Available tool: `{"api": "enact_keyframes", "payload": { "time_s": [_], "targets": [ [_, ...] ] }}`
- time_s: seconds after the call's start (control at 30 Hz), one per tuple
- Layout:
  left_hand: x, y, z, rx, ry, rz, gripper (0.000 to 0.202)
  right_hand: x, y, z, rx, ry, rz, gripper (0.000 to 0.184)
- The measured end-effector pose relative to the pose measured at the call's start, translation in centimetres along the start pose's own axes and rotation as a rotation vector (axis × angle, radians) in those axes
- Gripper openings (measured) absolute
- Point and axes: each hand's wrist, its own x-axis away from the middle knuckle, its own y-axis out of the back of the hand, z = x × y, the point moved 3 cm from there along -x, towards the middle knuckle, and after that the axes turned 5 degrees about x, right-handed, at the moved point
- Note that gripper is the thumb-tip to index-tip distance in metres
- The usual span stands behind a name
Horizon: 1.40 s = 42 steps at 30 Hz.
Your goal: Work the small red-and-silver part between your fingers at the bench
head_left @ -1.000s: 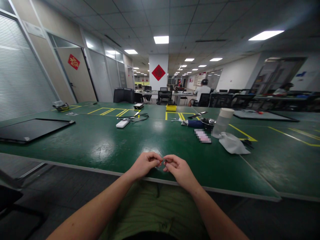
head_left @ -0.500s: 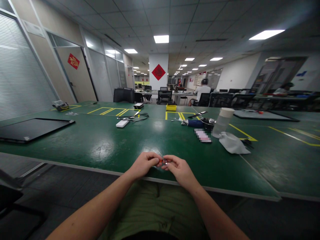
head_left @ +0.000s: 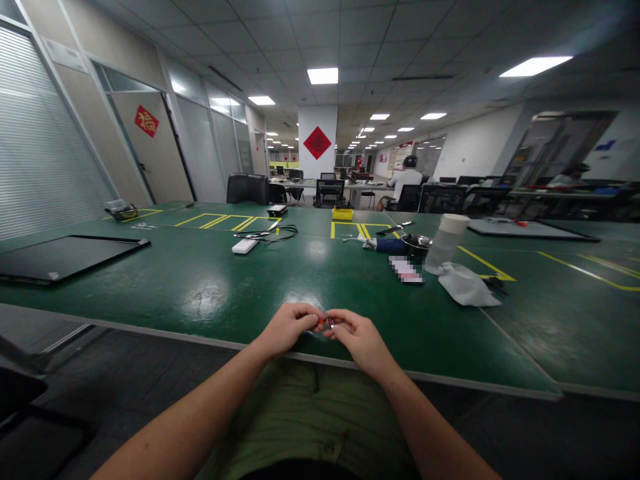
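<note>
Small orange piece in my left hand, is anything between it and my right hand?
Nothing visible is. Your left hand pinches the orange piece, close beside the small shiny piece in your right hand; whether the pieces touch, I can't tell.

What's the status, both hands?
Left hand: pinching small orange piece. Right hand: pinching small shiny piece. Pieces touching: can't tell. White bag off right, not obstructing.

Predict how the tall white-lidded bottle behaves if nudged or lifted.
The bottle stands taller than wide on the green table, so a high nudge could tip it. Its sides look rounded, so once down it may roll. The body looks translucent, perhaps thin plastic, so it might be light for its size; contents can't be judged.
</note>
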Motion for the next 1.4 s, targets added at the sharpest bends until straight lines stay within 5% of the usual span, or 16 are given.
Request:
{"api": "enact_keyframes", "payload": {
  "time_s": [1.4],
  "targets": [
    [-0.07, -0.20, 0.21, 0.074, 0.037, 0.017, 0.021, 0.03, -0.24, 0.35, -0.084, -0.036, 0.010, 0.028]
  ]
}}
